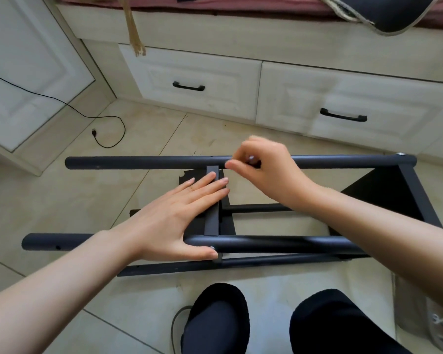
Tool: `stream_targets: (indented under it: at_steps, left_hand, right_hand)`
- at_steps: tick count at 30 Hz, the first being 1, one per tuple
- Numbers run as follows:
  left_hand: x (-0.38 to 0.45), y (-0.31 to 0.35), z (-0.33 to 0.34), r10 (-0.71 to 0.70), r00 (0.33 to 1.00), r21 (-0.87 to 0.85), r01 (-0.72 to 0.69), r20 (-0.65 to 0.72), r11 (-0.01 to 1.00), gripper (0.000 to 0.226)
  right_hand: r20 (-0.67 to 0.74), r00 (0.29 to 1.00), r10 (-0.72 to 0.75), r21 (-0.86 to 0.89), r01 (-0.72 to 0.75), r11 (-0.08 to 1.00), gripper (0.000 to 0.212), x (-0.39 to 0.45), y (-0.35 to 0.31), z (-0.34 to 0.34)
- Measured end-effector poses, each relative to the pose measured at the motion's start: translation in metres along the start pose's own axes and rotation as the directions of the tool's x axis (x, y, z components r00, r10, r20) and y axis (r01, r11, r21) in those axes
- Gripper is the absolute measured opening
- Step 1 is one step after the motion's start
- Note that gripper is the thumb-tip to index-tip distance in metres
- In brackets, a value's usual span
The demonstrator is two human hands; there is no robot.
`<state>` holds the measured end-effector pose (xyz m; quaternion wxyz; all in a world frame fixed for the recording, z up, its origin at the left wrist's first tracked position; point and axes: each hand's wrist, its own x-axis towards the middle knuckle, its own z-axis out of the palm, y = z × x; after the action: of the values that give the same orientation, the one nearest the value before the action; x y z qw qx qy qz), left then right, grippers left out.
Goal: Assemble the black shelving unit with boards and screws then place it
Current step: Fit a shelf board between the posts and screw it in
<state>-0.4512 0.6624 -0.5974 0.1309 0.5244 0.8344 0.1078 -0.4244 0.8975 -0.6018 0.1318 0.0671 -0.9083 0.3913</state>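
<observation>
At the bottom centre of the frame, two black slippers (pixel 216 320) rest on the pale beige tiled floor (pixel 62 200), just below a black metal shelving frame (pixel 266 245) lying on its side across the middle of the picture. The left hand (pixel 169 221), reaching in from the lower left, lies flat with fingers straight and together, pressing down on a flat black crossbar (pixel 212 223) that spans between the frame's two round tubes, while its thumb rests against the near black round tube (pixel 279 244) beside a small silver screw head (pixel 211 248). Above it and slightly right of centre, the right hand (pixel 264 167) sits on the far black round tube (pixel 143 162), its thumb and curled fingers pinching a small silvery screw (pixel 251 158) right at the point where the crossbar meets that tube. A black board panel (pixel 384 195) fills the frame's right end, where another silver screw (pixel 400 154) shows at the corner. At the lower right edge lies a clear plastic bag (pixel 435 325); its contents cannot be made out. Toward the left, a thin black cable (pixel 108 129) with a plug loops over the tiles. Across the top stand cream-white drawers (pixel 228 80) with black handles (pixel 188 86), beneath a bed with a pink cover (pixel 241 3).
</observation>
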Motion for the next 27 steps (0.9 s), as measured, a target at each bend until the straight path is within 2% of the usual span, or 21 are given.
stream_targets:
  at_steps: [2, 4, 7, 9, 13, 21, 27]
  left_hand:
    - [-0.004, 0.004, 0.003, -0.002, 1.0, -0.026, 0.001, -0.028, 1.0, 0.099]
    - [-0.008, 0.007, 0.006, -0.004, 0.999, -0.052, 0.001, -0.047, 0.999, 0.094]
    - [-0.014, 0.011, 0.01, -0.01, 0.998, -0.086, 0.004, -0.064, 0.996, 0.086]
    - [-0.017, 0.013, 0.012, -0.006, 0.997, -0.086, 0.0, -0.071, 0.996, 0.084]
    - [-0.022, 0.016, 0.015, -0.004, 0.997, -0.069, -0.001, -0.072, 0.998, 0.088]
    - [-0.021, 0.017, 0.016, -0.003, 0.997, -0.07, -0.003, -0.079, 0.998, 0.093]
    - [-0.019, 0.013, 0.014, -0.007, 0.998, -0.065, 0.003, -0.067, 0.998, 0.095]
  right_hand:
    - [0.103, 0.993, 0.051, 0.127, -0.064, 0.99, 0.012, -0.016, -0.004, -0.003]
    - [0.246, 0.96, 0.13, 0.274, -0.198, 0.941, 0.008, -0.028, -0.005, -0.004]
    - [0.408, 0.861, 0.305, 0.442, -0.478, 0.759, 0.01, -0.041, 0.0, -0.007]
    - [0.485, 0.795, 0.363, 0.46, -0.586, 0.667, 0.015, -0.045, 0.005, -0.008]
    - [0.601, 0.73, 0.325, 0.472, -0.652, 0.593, 0.016, -0.047, 0.011, -0.011]
    - [0.701, 0.65, 0.293, 0.388, -0.692, 0.608, 0.007, -0.047, 0.017, -0.003]
    - [0.769, 0.568, 0.293, 0.354, -0.76, 0.545, 0.008, -0.042, 0.018, 0.007]
